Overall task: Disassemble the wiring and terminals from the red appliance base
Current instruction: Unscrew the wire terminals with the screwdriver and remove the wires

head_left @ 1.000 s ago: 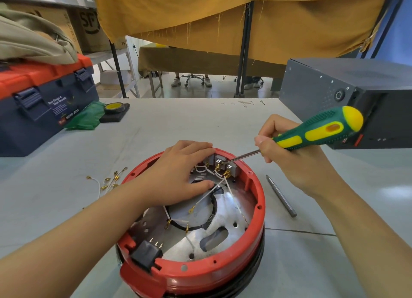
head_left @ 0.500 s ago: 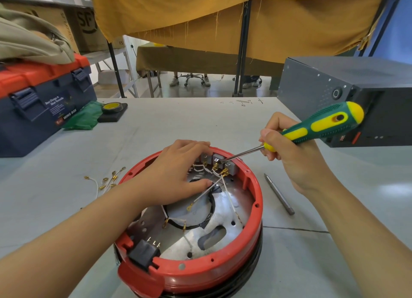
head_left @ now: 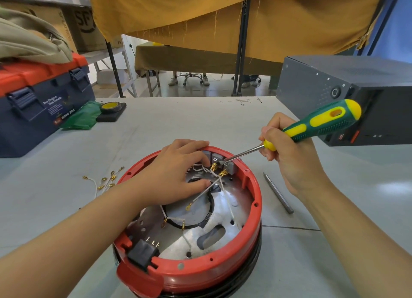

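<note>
Head view: the red appliance base [head_left: 249, 210] sits on the grey worktop [head_left: 156, 128] directly under and between both hands, open side up, a round plastic ring around a dull silver metal plate [head_left: 234, 210] with punched holes.

The relation that matters is at the far rim. The grey terminal block [head_left: 223, 161] lies just ahead of the left hand's fingertips and just left of and below the right hand. The screwdriver [head_left: 312, 126] has its long axis running from upper right, at the ribbed green-and-yellow handle, down and left along a thin steel shaft to the tip, which meets the block beside the brass terminals [head_left: 219, 170]. The right hand [head_left: 289, 155] is nearer the work through the tool, its fingers wrapped around the front of the handle. The left hand [head_left: 178, 170] lies spread over the far-left part of the base, fingers relaxed over the rim and thumb down on the plate, apparently steadying it and gripping nothing that I can see.

Thin white wires [head_left: 214, 186] run from the brass terminals toward the person, limp and loose, one ending in a small ring lug. A black plug socket [head_left: 142, 253] sits at the near rim.

Left of the left forearm lie freed wires with brass ends [head_left: 104, 182]. Right of the base, below the right hand, lies a slim steel bit [head_left: 278, 193].
</note>
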Available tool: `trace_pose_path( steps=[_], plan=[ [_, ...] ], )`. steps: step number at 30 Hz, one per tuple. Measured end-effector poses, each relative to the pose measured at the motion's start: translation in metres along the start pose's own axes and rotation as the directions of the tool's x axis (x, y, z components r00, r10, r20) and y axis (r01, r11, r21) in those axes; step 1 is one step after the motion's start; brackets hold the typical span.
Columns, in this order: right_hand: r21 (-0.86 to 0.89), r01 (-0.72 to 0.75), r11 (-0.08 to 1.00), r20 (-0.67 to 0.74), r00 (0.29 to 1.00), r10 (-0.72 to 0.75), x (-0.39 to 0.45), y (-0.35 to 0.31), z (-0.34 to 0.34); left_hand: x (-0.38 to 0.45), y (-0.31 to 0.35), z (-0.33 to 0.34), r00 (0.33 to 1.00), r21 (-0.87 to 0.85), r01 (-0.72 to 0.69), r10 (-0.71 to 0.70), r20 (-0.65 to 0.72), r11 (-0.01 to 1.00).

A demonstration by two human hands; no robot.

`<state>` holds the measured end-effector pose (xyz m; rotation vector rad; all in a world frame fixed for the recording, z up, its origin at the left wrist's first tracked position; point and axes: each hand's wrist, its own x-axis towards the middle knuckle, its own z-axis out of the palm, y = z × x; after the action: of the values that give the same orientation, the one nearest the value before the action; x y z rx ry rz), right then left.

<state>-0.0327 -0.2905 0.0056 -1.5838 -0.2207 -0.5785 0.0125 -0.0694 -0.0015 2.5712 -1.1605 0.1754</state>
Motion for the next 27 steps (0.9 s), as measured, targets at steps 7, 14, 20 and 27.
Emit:
trace_pose_path(
  steps=[7,14,20,27],
  plan=[
    [0.023,-0.028,0.999,-0.012,1.000,0.028,0.002,0.004,-0.003,0.000,0.000,0.000,1.000,-0.011,0.004,-0.004,0.006,1.000],
    [0.069,-0.088,0.994,-0.028,0.996,0.090,0.000,0.005,0.004,-0.001,0.001,0.000,1.000,-0.016,0.003,-0.002,0.009,1.000],
    [-0.038,-0.015,0.999,0.030,0.999,0.016,-0.007,0.003,0.015,-0.001,0.001,0.000,1.000,-0.021,-0.010,0.010,0.016,1.000],
    [0.090,0.034,0.995,-0.094,0.995,-0.026,-0.001,-0.005,0.000,-0.001,0.002,0.000,1.000,-0.033,-0.029,0.029,-0.010,0.999]
  ],
)
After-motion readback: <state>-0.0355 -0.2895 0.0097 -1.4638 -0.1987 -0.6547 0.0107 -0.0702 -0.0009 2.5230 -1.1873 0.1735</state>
